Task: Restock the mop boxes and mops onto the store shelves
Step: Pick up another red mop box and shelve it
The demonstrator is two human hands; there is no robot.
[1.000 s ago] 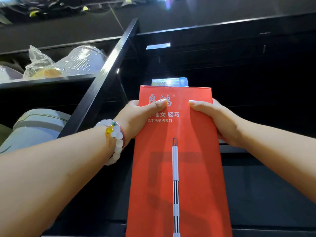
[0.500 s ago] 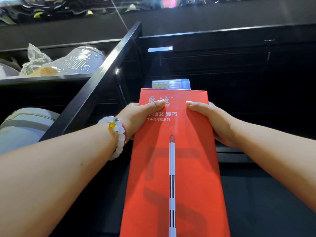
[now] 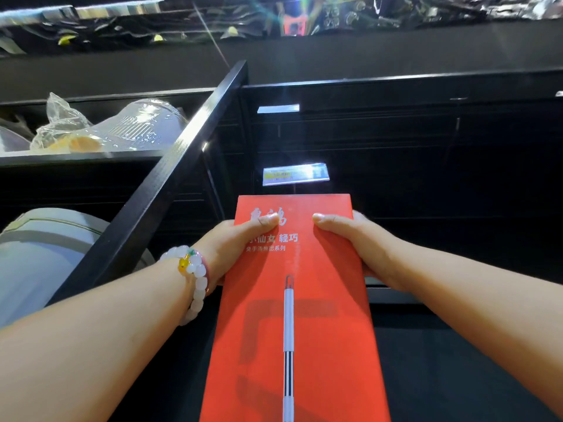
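Both your hands grip the tall red cardboard mop box (image 3: 300,315) near its top: left hand (image 3: 231,248) and right hand (image 3: 359,245) each curl round a side edge, thumbs across the printed face. It stands before the black metal shelf (image 3: 426,86), below a shiny price tag (image 3: 295,173).

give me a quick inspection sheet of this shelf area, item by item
surface: black store shelving, dark bays ahead
job's things: tall red cardboard mop box, printed with a white mop handle, held upright before the shelf
clutter: crinkled clear plastic bag on the left upper shelf; grey round plastic bin below it
grippers: left hand and right hand grip the box edges, thumbs on its front; other fingers hidden
cables: nothing seen
surroundings: glossy shelf price tag above the box; black diagonal shelf post; white bead bracelet on the left wrist
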